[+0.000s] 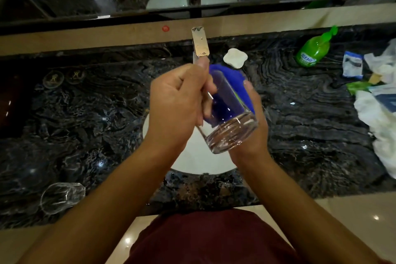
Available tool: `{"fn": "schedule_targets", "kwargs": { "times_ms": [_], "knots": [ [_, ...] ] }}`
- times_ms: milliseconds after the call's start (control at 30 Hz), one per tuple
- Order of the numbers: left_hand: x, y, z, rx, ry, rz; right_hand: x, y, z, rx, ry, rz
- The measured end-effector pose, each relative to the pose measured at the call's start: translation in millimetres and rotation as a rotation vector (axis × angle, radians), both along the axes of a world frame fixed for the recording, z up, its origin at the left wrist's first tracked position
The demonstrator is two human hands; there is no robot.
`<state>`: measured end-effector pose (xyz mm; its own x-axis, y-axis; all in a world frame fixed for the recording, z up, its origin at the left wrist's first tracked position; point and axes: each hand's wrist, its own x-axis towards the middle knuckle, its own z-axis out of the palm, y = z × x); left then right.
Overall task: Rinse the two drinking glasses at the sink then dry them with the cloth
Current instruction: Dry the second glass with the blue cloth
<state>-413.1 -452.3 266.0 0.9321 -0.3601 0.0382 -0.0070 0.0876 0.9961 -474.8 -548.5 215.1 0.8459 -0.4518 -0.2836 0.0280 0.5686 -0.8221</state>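
A clear drinking glass is held tilted above the white sink, its thick base toward me. A blue cloth is stuffed inside it and shows through the wall. My left hand grips the glass from the left, fingers curled round its side. My right hand holds it from the right and below, with the thumb along the wall. A second glass lies on its side on the dark marble counter at the front left.
A chrome tap stands behind the sink, with a white soap dish beside it. A green pump bottle, packets and white plastic bags crowd the right of the counter. A mirror runs along the back.
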Motion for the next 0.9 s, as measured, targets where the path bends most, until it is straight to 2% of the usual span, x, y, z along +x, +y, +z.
{"fn": "schedule_targets", "kwargs": {
  "times_ms": [100, 233, 400, 567, 667, 733, 900],
  "knots": [
    [2.0, 4.9, -9.6, 0.035, 0.059, 0.052, -2.3, -8.3, 12.5, -0.069, -0.069, 0.013],
    [2.1, 2.3, -25.4, 0.087, 0.042, 0.166, -5.0, -6.4, 18.6, -0.458, -0.077, 0.069],
    [-2.9, -7.3, -43.9, 0.021, 0.205, 0.205, -1.1, -5.8, 13.2, -0.423, -0.053, -0.049],
    [-14.2, -9.0, -50.2, 0.002, 0.580, 0.106, 5.2, -16.9, 13.9, -0.432, -0.073, -0.090],
    [-24.7, 1.5, -52.2, 0.027, 0.601, 0.016, 8.8, -18.4, 15.6, -0.509, -0.082, -0.138],
    [-27.3, 10.1, -50.4, -0.036, 0.608, -0.050, 11.6, -16.9, 16.9, -0.579, -0.078, -0.197],
    [-33.8, 13.3, -38.1, -0.266, 0.861, -0.194, 16.6, -7.5, 24.3, -0.771, -0.145, -0.247]
  ]
}}
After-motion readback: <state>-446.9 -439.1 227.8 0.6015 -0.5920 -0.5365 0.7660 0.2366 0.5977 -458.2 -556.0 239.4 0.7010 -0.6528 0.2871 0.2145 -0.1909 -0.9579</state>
